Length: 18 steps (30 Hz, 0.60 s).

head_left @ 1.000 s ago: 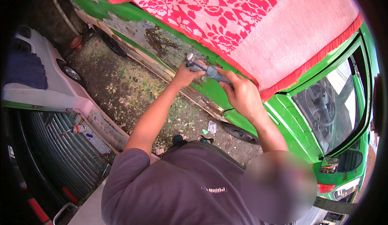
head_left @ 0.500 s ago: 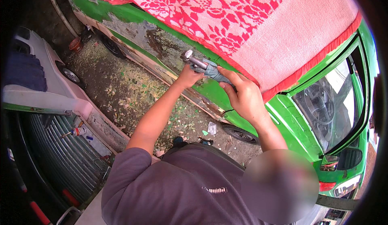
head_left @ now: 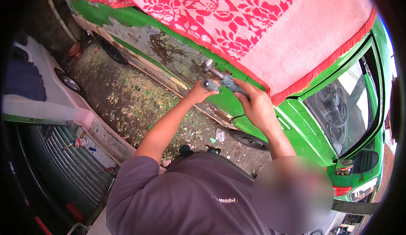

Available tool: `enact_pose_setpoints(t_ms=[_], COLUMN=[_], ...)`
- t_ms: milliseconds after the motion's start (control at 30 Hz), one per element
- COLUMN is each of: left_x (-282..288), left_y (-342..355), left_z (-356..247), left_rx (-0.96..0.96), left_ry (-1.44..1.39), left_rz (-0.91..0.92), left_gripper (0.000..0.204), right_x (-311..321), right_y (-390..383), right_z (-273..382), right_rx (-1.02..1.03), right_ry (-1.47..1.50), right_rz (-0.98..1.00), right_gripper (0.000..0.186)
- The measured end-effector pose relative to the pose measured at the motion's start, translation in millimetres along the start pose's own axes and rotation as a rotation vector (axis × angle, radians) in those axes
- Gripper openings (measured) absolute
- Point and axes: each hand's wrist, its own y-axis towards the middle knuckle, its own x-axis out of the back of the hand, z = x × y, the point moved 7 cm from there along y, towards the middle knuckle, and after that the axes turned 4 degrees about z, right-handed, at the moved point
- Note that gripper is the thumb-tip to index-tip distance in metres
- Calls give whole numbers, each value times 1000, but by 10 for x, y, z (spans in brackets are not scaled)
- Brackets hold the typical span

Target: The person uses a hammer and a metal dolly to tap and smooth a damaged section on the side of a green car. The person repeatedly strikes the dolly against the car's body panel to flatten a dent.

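My left hand point(head_left: 198, 93) is closed around a short metal tool point(head_left: 210, 84) with a grey wrapping, its round end showing. My right hand point(head_left: 258, 104) grips a hammer point(head_left: 216, 72) by its grey-wrapped handle, the metal head just above and beyond the tool in my left hand. Both are over the side of a green vehicle point(head_left: 148, 25), where a patch of scraped, rusty paint point(head_left: 169, 49) shows. A red-and-pink floral blanket point(head_left: 296, 36) is draped over the vehicle above this panel.
A pale vehicle point(head_left: 50, 99) with dark cloth point(head_left: 23, 80) is at left, a spray can point(head_left: 79, 143) resting on it. An orange pot point(head_left: 74, 50) sits by a pole point(head_left: 59, 15). Paint flakes litter the ground point(head_left: 127, 95). The driver's window point(head_left: 334, 112) is at right.
My left hand has shifted down with its tool, whose end now shows separately from the hammer. The hammer head has moved slightly right and down.
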Motion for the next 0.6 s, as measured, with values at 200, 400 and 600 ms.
enact_pose_setpoints(t_ms=[200, 400, 600], left_x=[286, 462, 417], left_y=[19, 40, 13], left_z=[-78, -351, -288], left_rx=[-67, -142, -126], left_ry=[-292, -360, -303], left_rz=[-56, -102, -121], left_gripper=[28, 29, 30], right_x=[334, 257, 229], right_y=[-170, -420, -498], right_z=[-74, -484, -569], right_rx=[-91, -286, -330], right_ry=[291, 460, 519], right_rz=[-151, -200, -162], right_gripper=[36, 39, 40])
